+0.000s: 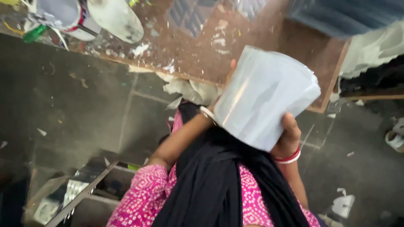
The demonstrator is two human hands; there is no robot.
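Observation:
Both my hands hold a stack of shiny white sheets (265, 94), slightly curled, in front of my chest. My right hand (289, 136) grips the stack's lower right edge, thumb on top, red and white bangles at the wrist. My left hand (229, 71) is mostly hidden behind the stack's left side; only a fingertip and the wrist with a white bangle show. I wear a pink patterned top with a black scarf (210, 185) hanging down the front.
A brown board (202, 46) strewn with white scraps lies on the dark floor ahead. White buckets (84, 14) stand at the top left. Crumpled white paper (185, 90) sits at the board's edge. A metal frame (80, 193) is at the lower left.

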